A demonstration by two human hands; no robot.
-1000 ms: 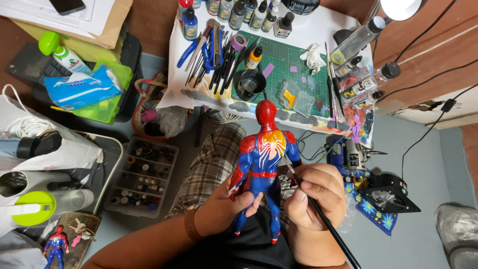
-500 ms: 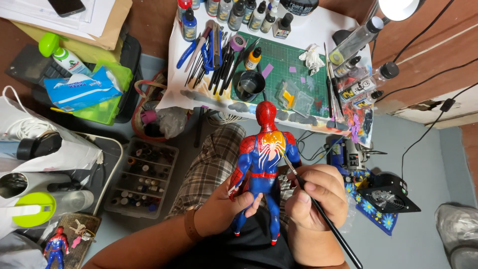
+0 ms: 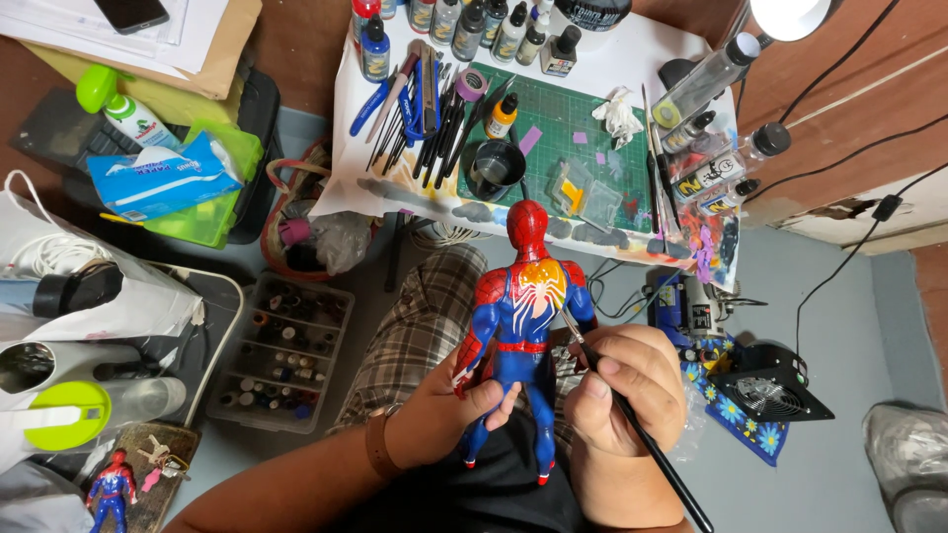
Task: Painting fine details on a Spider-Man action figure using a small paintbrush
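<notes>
Here the left hand grips a red-and-blue figure upright above the lap, below the desk's near edge; the right hand's fingers pinch a brush touching its back.

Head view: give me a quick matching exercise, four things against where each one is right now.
Things:
1. red and blue figure
2. paintbrush
3. black cup
4. tissue pack

Places:
A. on the green cutting mat
B. in the right hand, tip at the figure's side
C. on the green box at left
D. gripped at the hip by the left hand

Pairs: 1-D, 2-B, 3-A, 4-C
</notes>
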